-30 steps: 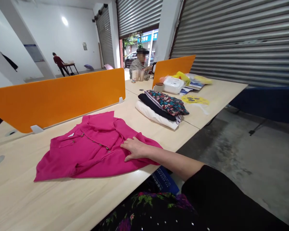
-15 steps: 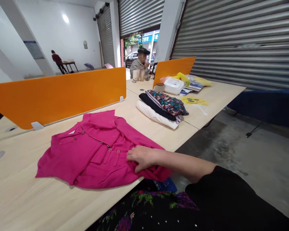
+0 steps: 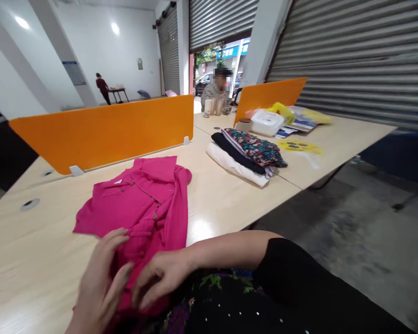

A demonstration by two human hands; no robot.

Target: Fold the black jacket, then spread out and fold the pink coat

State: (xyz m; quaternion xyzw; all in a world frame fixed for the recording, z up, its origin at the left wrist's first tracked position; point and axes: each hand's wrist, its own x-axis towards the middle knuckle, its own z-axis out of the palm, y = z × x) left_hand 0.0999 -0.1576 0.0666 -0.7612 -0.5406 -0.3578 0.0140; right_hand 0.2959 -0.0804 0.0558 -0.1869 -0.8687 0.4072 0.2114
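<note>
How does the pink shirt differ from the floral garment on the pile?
The pink shirt is plain; the floral garment is printed in several colours. The pink shirt lies loosely spread; the floral garment sits compactly atop the pile. The left hand and right hand are at the pink shirt, away from the floral garment. Both are fabric.

A white plastic container [image 3: 266,122] sits beside an orange divider [image 3: 271,95], a yellow plastic bag [image 3: 282,111] just behind it and a yellow hand fan [image 3: 299,146] in front; beyond it, a person in grey [image 3: 213,93] appears before a partly raised roller shutter [image 3: 223,23].
</note>
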